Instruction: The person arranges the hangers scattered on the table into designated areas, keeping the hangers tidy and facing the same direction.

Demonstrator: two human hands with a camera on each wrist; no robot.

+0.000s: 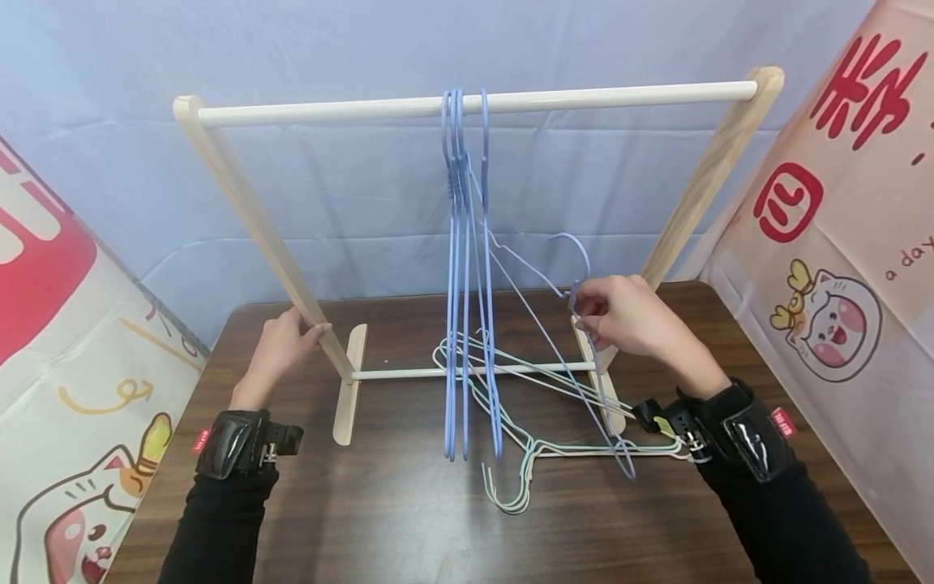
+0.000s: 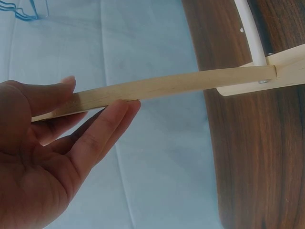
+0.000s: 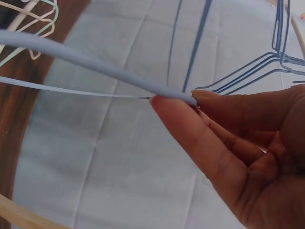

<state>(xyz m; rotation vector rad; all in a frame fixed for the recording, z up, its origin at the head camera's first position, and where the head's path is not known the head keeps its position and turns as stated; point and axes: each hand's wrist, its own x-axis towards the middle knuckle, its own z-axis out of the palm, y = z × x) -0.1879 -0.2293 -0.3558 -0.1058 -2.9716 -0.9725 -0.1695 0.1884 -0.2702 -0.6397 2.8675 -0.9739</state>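
Pale blue hanger is slanting in the air right of the middle, its free hook curving leftward, apart from the white rail. The right hand is pinching it just below its hook, with thumb and forefinger pressed together. At the left, the left hand is holding the flat wooden left post between thumb and fingers, parted only by the wood's thickness. Several blue hangers are hanging close together near the middle of the rail. Below them and toward the near right, white and pale green hangers are lying tangled on the dark wooden table. Light blue cloth is covering the far side, and 2 printed panels are flanking the table, left and right. Black straps are circling both wrists
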